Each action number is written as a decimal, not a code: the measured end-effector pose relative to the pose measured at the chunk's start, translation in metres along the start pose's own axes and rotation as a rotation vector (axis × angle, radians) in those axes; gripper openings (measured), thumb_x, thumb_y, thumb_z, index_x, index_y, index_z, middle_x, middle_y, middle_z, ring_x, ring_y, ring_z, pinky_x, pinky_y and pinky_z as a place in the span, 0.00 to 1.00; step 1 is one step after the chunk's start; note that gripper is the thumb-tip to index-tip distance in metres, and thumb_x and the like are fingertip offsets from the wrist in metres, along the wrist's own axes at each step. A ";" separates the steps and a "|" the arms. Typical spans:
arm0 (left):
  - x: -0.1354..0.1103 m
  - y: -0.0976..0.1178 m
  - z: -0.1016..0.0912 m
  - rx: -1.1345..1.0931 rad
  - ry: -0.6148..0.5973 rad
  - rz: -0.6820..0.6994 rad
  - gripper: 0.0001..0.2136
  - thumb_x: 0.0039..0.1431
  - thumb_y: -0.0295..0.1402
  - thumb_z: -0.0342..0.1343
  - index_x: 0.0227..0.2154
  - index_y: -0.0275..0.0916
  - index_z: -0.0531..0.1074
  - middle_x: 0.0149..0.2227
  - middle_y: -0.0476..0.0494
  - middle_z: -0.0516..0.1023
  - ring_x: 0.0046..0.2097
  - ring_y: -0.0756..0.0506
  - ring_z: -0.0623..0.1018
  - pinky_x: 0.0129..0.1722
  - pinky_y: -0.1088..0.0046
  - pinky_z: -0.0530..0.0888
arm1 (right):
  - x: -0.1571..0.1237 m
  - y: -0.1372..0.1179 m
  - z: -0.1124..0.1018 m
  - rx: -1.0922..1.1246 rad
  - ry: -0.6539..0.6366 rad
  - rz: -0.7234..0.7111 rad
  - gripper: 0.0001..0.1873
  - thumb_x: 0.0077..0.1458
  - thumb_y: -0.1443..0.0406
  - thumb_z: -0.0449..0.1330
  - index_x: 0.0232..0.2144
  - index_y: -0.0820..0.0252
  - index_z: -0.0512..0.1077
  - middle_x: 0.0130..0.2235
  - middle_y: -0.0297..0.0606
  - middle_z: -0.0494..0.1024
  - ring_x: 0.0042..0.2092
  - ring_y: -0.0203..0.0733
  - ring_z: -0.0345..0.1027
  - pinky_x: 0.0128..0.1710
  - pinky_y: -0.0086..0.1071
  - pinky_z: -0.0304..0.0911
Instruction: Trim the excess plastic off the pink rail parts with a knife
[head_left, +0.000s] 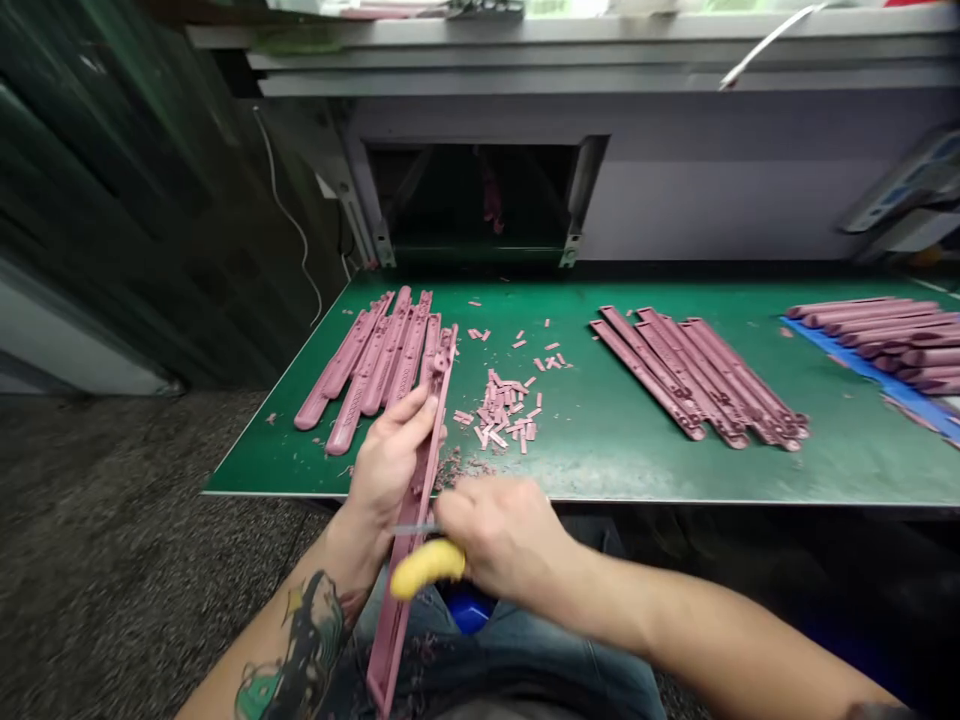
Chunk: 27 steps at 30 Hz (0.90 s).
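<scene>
Head view | my left hand [390,465] wraps a pink strip [389,640] that sticks out past the bench [675,496] front edge | my right hand [506,535] curls tight on a yellow knife [427,568] | pink bits [502,415] heap mid-bench | left strips [367,365] lie back left | right strips [694,380] lie stacked right of the bits

So the long pink plastic strip [395,625] is standing tilted, its bottom end down by the lap and its top end up over the edge of the green bench mat. The left hand [391,465] has it gripped near the top. The right hand [504,535] is wrapped around a little knife [426,568] with a fat yellow handle, and its thin steel blade [412,528] is sitting right against the strip.
</scene>
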<state>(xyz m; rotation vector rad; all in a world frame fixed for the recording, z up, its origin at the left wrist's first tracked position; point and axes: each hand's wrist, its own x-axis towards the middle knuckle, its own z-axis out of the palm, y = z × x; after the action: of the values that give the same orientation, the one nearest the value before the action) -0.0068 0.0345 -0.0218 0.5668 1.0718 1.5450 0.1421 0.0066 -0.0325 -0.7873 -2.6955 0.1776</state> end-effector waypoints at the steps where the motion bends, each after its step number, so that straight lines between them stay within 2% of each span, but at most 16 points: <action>1: 0.009 0.004 -0.001 -0.019 0.008 0.029 0.12 0.48 0.30 0.66 0.38 0.37 0.77 0.27 0.50 0.76 0.26 0.54 0.74 0.27 0.81 0.72 | -0.011 -0.015 0.014 0.027 -0.046 -0.059 0.13 0.55 0.56 0.60 0.28 0.57 0.65 0.25 0.34 0.72 0.24 0.38 0.63 0.21 0.30 0.41; 4: 0.033 0.018 -0.005 -0.076 0.037 0.123 0.08 0.51 0.27 0.62 0.37 0.37 0.75 0.25 0.52 0.74 0.24 0.56 0.72 0.25 0.82 0.71 | -0.042 -0.047 0.049 0.073 -0.168 -0.247 0.13 0.53 0.59 0.62 0.24 0.58 0.64 0.22 0.32 0.71 0.20 0.36 0.60 0.19 0.28 0.43; 6: 0.040 0.024 -0.007 -0.101 0.047 0.162 0.07 0.53 0.26 0.60 0.36 0.37 0.74 0.26 0.52 0.73 0.23 0.56 0.72 0.24 0.83 0.71 | -0.051 -0.046 0.057 0.149 -0.188 -0.266 0.13 0.56 0.59 0.60 0.24 0.58 0.65 0.21 0.31 0.72 0.19 0.35 0.61 0.18 0.27 0.47; 9: 0.037 0.025 -0.009 -0.123 0.032 0.150 0.05 0.54 0.27 0.59 0.35 0.36 0.73 0.29 0.50 0.74 0.24 0.56 0.73 0.23 0.83 0.72 | -0.040 -0.013 0.035 0.423 -0.117 -0.066 0.14 0.60 0.54 0.55 0.37 0.58 0.70 0.30 0.36 0.77 0.29 0.38 0.70 0.28 0.28 0.60; 11: 0.026 0.020 -0.007 -0.135 0.015 0.102 0.05 0.56 0.28 0.59 0.36 0.36 0.72 0.31 0.49 0.74 0.23 0.57 0.72 0.19 0.84 0.69 | -0.020 0.017 0.012 0.566 -0.001 0.042 0.13 0.65 0.60 0.49 0.44 0.58 0.70 0.38 0.39 0.78 0.37 0.38 0.71 0.37 0.29 0.63; 13: 0.012 0.014 -0.003 -0.148 -0.004 0.034 0.06 0.57 0.30 0.58 0.38 0.37 0.71 0.30 0.50 0.73 0.19 0.57 0.69 0.13 0.86 0.64 | 0.002 0.040 -0.009 0.606 0.128 0.094 0.14 0.65 0.66 0.47 0.48 0.58 0.68 0.42 0.40 0.76 0.40 0.39 0.70 0.40 0.30 0.62; 16: -0.007 0.006 0.006 -0.172 -0.042 -0.066 0.04 0.60 0.31 0.55 0.37 0.37 0.68 0.27 0.52 0.71 0.16 0.59 0.65 0.09 0.87 0.60 | 0.030 0.057 -0.027 0.562 0.295 0.150 0.12 0.63 0.68 0.47 0.45 0.60 0.68 0.39 0.39 0.75 0.37 0.38 0.67 0.37 0.30 0.60; 19: -0.013 0.000 0.011 -0.195 -0.064 -0.111 0.03 0.61 0.30 0.53 0.36 0.36 0.67 0.27 0.52 0.70 0.16 0.59 0.64 0.09 0.88 0.59 | 0.044 0.057 -0.033 0.468 0.357 0.201 0.10 0.64 0.63 0.48 0.35 0.59 0.67 0.32 0.34 0.71 0.31 0.36 0.62 0.33 0.28 0.56; 22: -0.006 -0.002 0.011 -0.205 -0.042 -0.083 0.03 0.61 0.30 0.53 0.37 0.36 0.68 0.26 0.53 0.71 0.17 0.59 0.66 0.12 0.87 0.63 | 0.042 0.049 -0.030 0.344 0.308 0.184 0.13 0.65 0.57 0.49 0.34 0.60 0.67 0.30 0.34 0.70 0.31 0.36 0.61 0.31 0.28 0.54; 25: 0.005 -0.005 0.007 -0.192 0.001 -0.030 0.05 0.60 0.29 0.55 0.38 0.37 0.69 0.26 0.51 0.73 0.24 0.55 0.73 0.22 0.83 0.72 | 0.035 0.040 -0.023 0.187 0.201 0.099 0.20 0.63 0.50 0.50 0.33 0.61 0.67 0.31 0.36 0.70 0.31 0.38 0.61 0.29 0.29 0.50; 27: 0.010 -0.006 0.003 -0.169 0.012 -0.019 0.08 0.58 0.30 0.57 0.40 0.38 0.70 0.28 0.50 0.75 0.26 0.54 0.74 0.25 0.80 0.73 | 0.032 0.034 -0.017 0.072 0.133 0.037 0.19 0.62 0.51 0.52 0.31 0.61 0.67 0.31 0.37 0.70 0.30 0.38 0.60 0.27 0.30 0.47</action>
<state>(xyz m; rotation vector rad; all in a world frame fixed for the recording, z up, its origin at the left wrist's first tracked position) -0.0037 0.0446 -0.0271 0.4309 0.9418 1.6062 0.1392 0.0532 -0.0152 -0.7981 -2.5370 0.2216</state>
